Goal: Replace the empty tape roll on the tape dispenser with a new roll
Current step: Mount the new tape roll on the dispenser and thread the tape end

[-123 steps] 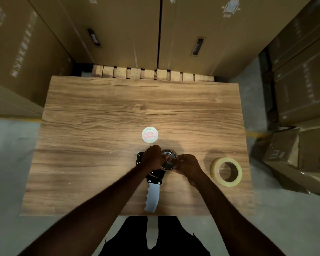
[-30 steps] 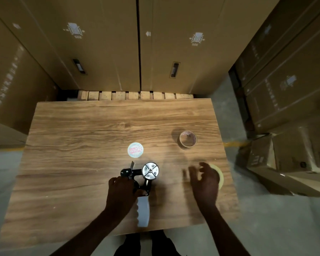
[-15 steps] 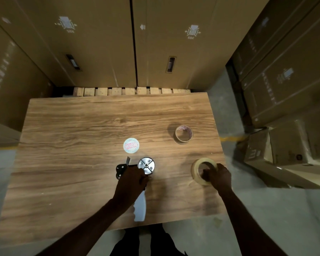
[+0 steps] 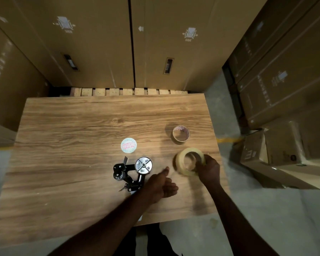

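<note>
The black tape dispenser (image 4: 131, 170) lies flat on the wooden table (image 4: 72, 163), its silver hub (image 4: 143, 165) bare and facing up. My right hand (image 4: 208, 168) grips a new roll of clear tape (image 4: 187, 161), tilted and lifted just off the table to the right of the dispenser. My left hand (image 4: 160, 185) hovers between dispenser and roll, thumb out, fingers loosely curled, holding nothing; it covers the dispenser's handle. The empty cardboard core (image 4: 180, 133) stands on the table behind the new roll.
A round white label disc (image 4: 128, 145) lies just behind the dispenser. Tall cardboard boxes (image 4: 118, 43) wall off the table's far side and right. A smaller box (image 4: 277, 156) sits on the floor at the right. The table's right edge runs close to my right hand.
My right hand has picked up the new roll and tilted it toward the dispenser. My left hand has let go of the dispenser and moved right toward the roll.
</note>
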### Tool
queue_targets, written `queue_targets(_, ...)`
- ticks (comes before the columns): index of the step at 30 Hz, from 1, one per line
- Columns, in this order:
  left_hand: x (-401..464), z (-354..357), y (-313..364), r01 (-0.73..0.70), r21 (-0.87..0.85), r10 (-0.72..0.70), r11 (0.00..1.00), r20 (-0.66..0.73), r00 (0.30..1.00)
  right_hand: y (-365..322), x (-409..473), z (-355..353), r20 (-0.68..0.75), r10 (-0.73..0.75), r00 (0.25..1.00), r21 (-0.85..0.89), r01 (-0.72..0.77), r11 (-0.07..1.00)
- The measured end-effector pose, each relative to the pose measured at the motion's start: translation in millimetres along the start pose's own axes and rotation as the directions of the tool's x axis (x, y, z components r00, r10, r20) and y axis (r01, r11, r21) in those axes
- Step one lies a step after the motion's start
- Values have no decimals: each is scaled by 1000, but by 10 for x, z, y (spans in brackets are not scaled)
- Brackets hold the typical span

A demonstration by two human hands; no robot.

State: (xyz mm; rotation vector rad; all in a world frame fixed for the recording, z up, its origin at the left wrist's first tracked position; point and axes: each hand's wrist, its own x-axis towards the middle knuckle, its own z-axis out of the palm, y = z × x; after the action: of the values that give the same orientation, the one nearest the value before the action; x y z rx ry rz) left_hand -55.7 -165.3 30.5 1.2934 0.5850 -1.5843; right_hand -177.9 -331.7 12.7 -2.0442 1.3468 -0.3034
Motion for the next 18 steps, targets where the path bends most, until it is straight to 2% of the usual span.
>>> queue_targets(3,-44,-50,121,53,-171,-42,984,64,997,-255,-17,72,19,-52,998,16,51,999)
queue_targets(9,-75,-339,278,-28,-199,39,980,51,998,-493,-84,290,104,-66,992,9,65,998)
queue_targets(15,-156,-551,484,-69,98,79,993,-100,992,-640,-198,449,163,-75,984,2,76,997)
queue_targets(18,-200,-734,685,-107,229,165,968,-252,954,-706,-206,602,231,-77,970,-37,88,995)
